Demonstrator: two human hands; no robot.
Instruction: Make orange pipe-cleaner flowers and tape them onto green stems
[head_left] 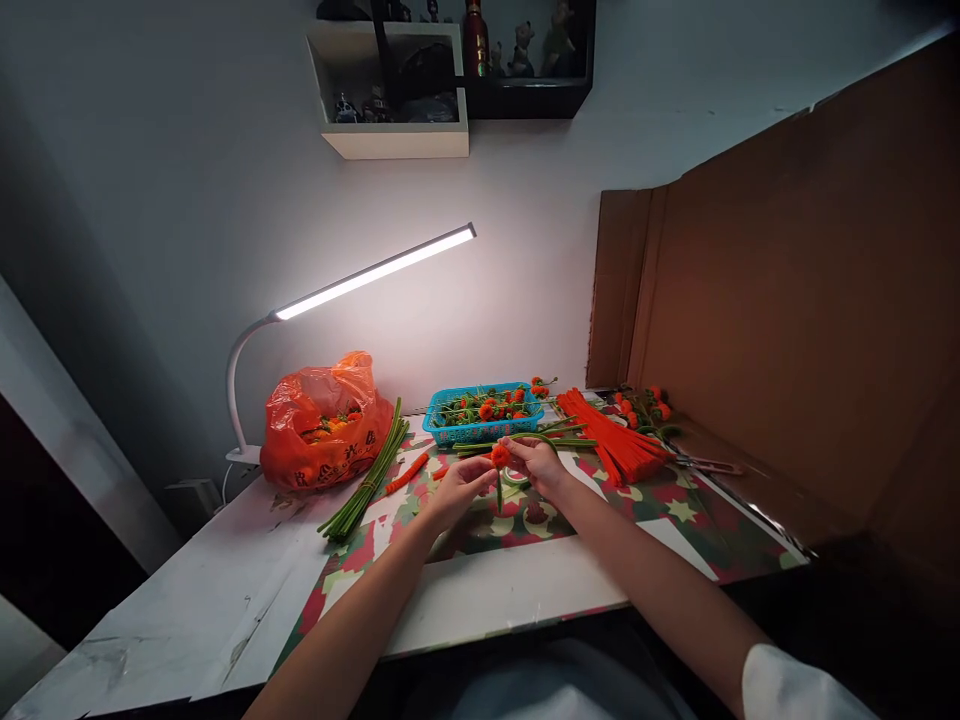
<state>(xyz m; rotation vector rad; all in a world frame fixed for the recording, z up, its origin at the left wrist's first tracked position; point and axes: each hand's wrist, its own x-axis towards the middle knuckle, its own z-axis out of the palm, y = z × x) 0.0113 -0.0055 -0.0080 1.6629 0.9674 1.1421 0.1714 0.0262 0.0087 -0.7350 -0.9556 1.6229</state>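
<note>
Between my two hands is a small orange fuzzy flower [500,456], with a green strip hanging below it. My left hand [463,487] is closed, its fingertips pinching the flower from the left. From the right, my right hand [537,462] pinches at the flower's edge, and a green fuzzy stem curves over its fingers. Just beneath the right hand, a roll of tape [516,479] is partly hidden. Behind the hands lie green stems [480,447]. Orange fuzzy stems [409,473] rest to the left of my left hand.
A blue basket [450,433] holds several orange flowers. To its right lies a bundle of orange-red pipe cleaners [611,440], near scissors [712,466]. At left are tied green pipe cleaners [367,485], a red plastic bag [300,455] and a lamp [234,380]. Cardboard [780,290] stands at right.
</note>
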